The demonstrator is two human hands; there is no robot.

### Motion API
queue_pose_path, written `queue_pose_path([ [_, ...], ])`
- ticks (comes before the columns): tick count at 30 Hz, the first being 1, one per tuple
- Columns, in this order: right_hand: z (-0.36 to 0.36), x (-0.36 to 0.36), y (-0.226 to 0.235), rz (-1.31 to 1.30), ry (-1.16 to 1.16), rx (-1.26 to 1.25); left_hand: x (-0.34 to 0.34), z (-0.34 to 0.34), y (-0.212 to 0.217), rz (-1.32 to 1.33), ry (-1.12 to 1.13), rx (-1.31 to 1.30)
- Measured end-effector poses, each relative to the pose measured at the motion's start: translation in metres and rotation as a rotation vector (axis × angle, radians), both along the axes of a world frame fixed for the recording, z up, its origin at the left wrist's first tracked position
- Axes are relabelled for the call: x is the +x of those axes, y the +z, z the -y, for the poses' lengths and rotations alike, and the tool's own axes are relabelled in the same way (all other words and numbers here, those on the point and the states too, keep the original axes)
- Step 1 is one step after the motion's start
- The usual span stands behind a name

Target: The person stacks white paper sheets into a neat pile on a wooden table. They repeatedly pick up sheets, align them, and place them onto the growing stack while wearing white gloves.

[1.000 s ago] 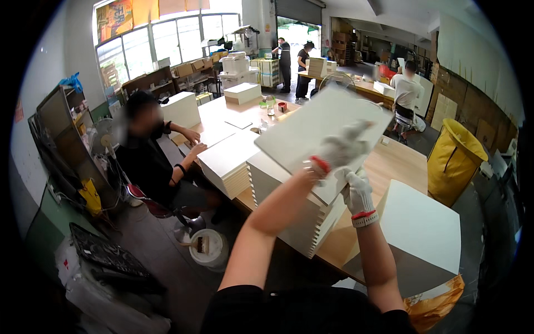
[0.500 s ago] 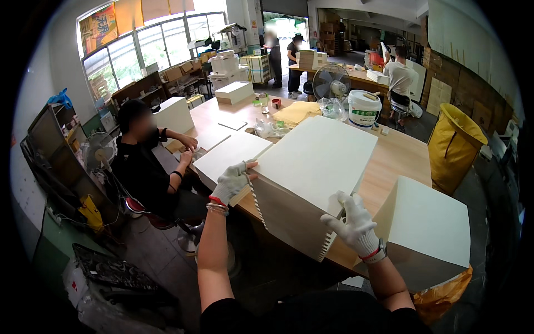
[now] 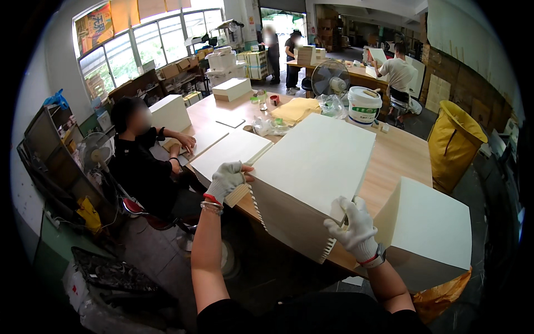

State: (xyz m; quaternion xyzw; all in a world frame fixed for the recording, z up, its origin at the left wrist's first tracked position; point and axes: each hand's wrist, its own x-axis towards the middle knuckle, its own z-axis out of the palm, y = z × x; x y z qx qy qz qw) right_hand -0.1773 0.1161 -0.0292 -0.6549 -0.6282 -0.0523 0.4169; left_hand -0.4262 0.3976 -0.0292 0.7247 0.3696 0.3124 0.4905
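Note:
A tall stack of large white sheets stands at the table's near edge, with toothed-looking white edging down both near corners. My left hand, in a pale knitted glove with bare fingertips, pinches at the stack's near left top corner. At the near right top corner is my right hand, also gloved, its thumb and fingers curled together. A dark narrow shape shows between those fingers, too small to name. Left of the stack lies a lower pile of white sheets. Another white stack stands to the right.
A co-worker sits at the left, hands on the table. Farther back on the table are a white bucket, yellow cloth and plastic bags. A fan stands behind; a yellow sack stands at right.
My left hand has shifted slightly left and down. My right hand's fingers have curled in from a more spread pose. The seated co-worker's hands have moved apart, one resting on the table.

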Motion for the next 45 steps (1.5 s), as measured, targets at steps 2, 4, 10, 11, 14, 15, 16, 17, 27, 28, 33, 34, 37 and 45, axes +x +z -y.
queue_pose_path([
  [2, -0.001, -0.001, -0.003, 0.011, -0.02, 0.013, 0.0, 0.005, 0.005, 0.0, -0.004, -0.005],
  [4, -0.001, -0.002, -0.006, 0.035, -0.047, 0.021, 0.0, 0.009, 0.009, -0.028, -0.001, -0.007],
  [10, -0.001, -0.01, 0.001, 0.045, -0.058, 0.03, -0.004, 0.007, 0.01, -0.081, 0.016, 0.039],
  [11, -0.002, -0.01, 0.001, 0.046, -0.042, 0.042, -0.004, 0.007, 0.01, -0.083, 0.021, 0.035],
  [14, -0.002, -0.007, 0.0, 0.04, -0.004, 0.069, -0.001, 0.007, 0.006, -0.069, 0.028, 0.031],
  [15, 0.001, -0.006, 0.001, 0.033, 0.001, 0.072, 0.0, 0.007, 0.004, -0.05, 0.021, 0.035],
  [16, 0.004, -0.004, 0.002, 0.026, 0.003, 0.075, 0.001, 0.007, 0.003, -0.031, 0.012, 0.039],
  [17, 0.009, 0.001, 0.001, 0.041, 0.032, 0.087, 0.005, 0.011, 0.015, -0.109, -0.007, 0.055],
  [27, 0.197, 0.123, -0.065, 0.151, -0.474, 0.251, 0.078, 0.117, 0.058, 0.578, -0.057, 0.58],
  [28, 0.223, 0.137, -0.077, 0.244, -0.667, 0.216, 0.098, 0.141, 0.069, 0.464, -0.106, 0.785],
  [33, 0.311, 0.189, -0.076, 0.395, -1.169, 0.178, 0.195, 0.242, 0.097, 0.404, -0.808, 1.075],
  [34, 0.318, 0.192, -0.075, 0.378, -1.279, 0.236, 0.217, 0.259, 0.099, 0.385, -0.926, 1.109],
  [37, 0.352, 0.198, -0.081, -0.05, -1.332, 0.108, 0.275, 0.313, 0.092, 0.2, -1.205, 1.058],
  [45, 0.342, 0.212, -0.01, 0.088, -0.866, 0.218, 0.404, 0.398, 0.05, -0.425, -1.393, 0.825],
])
